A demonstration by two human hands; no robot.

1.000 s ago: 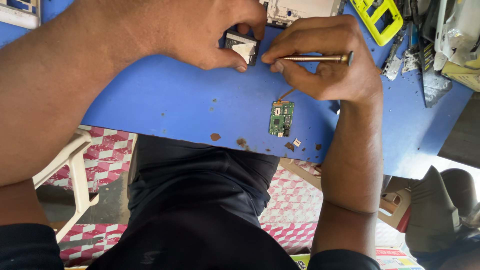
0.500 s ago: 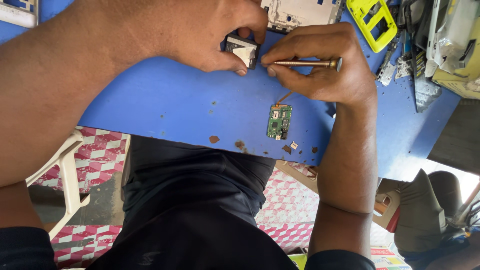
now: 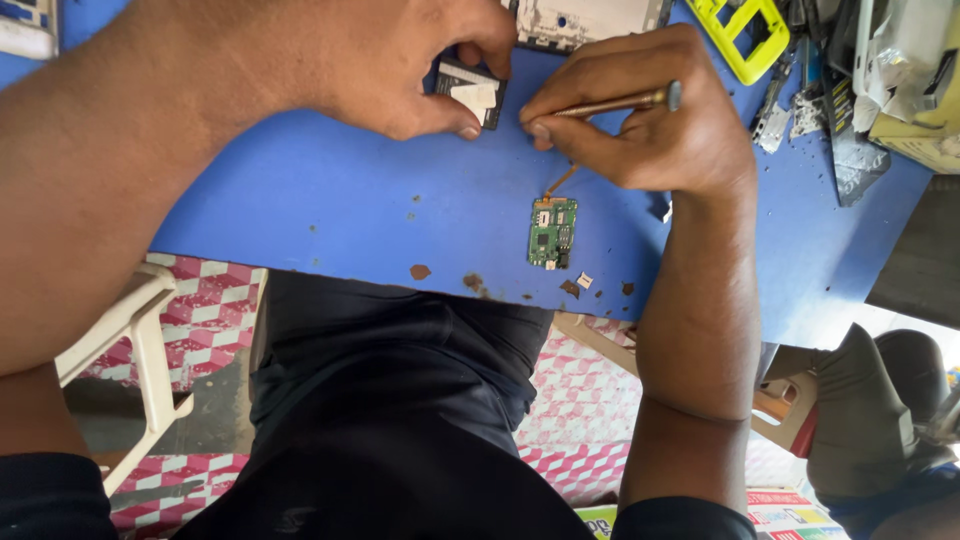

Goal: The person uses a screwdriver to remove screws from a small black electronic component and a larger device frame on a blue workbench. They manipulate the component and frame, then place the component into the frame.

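Black component [image 3: 470, 92] pinched by left hand [image 3: 400, 60]; right hand [image 3: 650, 125] grips screwdriver [image 3: 615, 102].

- You sit at a blue table [image 3: 300, 220].
- A pink-and-white patterned floor [image 3: 215, 310] lies below.
- A white plastic chair [image 3: 140, 350] stands left, in daylight.

Your left hand [image 3: 400, 60] pinched a small black rectangular part [image 3: 470, 92] bearing a white label, flat on the blue table [image 3: 300, 200]. A printed package [image 3: 790, 515] in yellow, white and red lay on the floor at your lower right. No screens were seen.
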